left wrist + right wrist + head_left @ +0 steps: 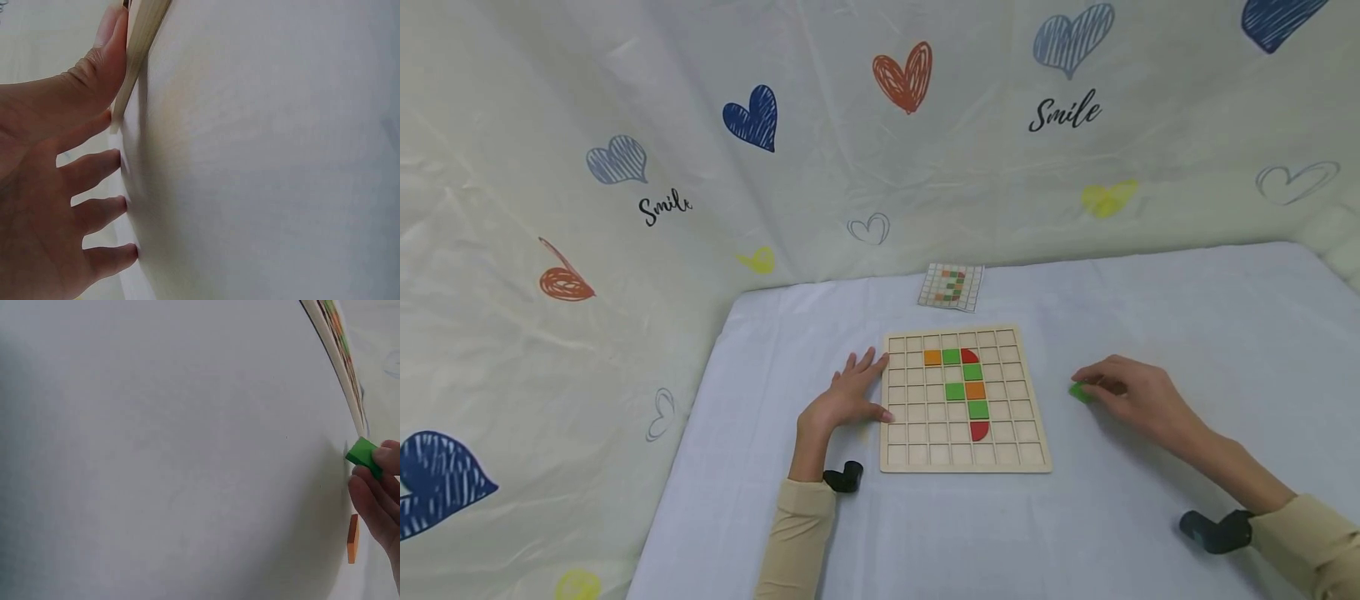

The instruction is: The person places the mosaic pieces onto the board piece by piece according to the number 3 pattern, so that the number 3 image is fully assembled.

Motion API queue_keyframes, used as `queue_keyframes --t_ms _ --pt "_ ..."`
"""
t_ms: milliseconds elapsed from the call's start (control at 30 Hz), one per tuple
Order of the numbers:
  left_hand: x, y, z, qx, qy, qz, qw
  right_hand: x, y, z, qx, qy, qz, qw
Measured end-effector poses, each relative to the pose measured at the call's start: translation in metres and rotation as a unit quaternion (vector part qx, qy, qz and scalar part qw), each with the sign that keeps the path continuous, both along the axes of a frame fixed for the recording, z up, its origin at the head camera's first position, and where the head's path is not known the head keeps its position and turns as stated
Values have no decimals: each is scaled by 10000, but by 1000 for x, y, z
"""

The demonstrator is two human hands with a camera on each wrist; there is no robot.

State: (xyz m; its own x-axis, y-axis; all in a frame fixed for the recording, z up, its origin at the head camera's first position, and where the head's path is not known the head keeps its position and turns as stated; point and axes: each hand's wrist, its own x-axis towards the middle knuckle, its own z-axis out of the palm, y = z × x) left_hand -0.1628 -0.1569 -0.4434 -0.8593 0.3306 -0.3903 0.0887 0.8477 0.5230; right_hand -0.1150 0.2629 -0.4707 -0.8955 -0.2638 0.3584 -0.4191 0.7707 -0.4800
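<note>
A wooden grid board (917, 433) lies on the table with several green, orange and red tiles in its squares. My left hand (842, 402) is at its left side, fingers spread, with the thumb and index finger at the board's edge. In the left wrist view the thumb (112, 56) lies against the edge of the board. Right of the board, my right hand (1138, 398) pinches a green square tile (362, 453) between thumb and fingers, low over the cloth. An orange tile (353, 539) stands out beside those fingers in the right wrist view; the hand hides it in the head view.
Behind the board lies a card (951, 287) printed with a coloured grid pattern. White cloth (947, 533) covers the table, and a curtain with hearts hangs at the back and left. Black wrist cameras (1216, 532) sit at both cuffs.
</note>
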Motion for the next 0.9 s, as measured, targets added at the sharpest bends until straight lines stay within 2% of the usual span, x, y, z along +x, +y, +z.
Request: queue_keyframes --t_ms 433,700,900 --pt "0 0 1 -32 -9 3 10000 2 -17 5 -278 -702 316 9966" --pt "1 1 1 -86 -26 23 10000 2 -28 8 -516 -614 557 9952" --pt "1 1 1 -53 9 23 10000 3 -41 10 -963 -1255 676 9851"
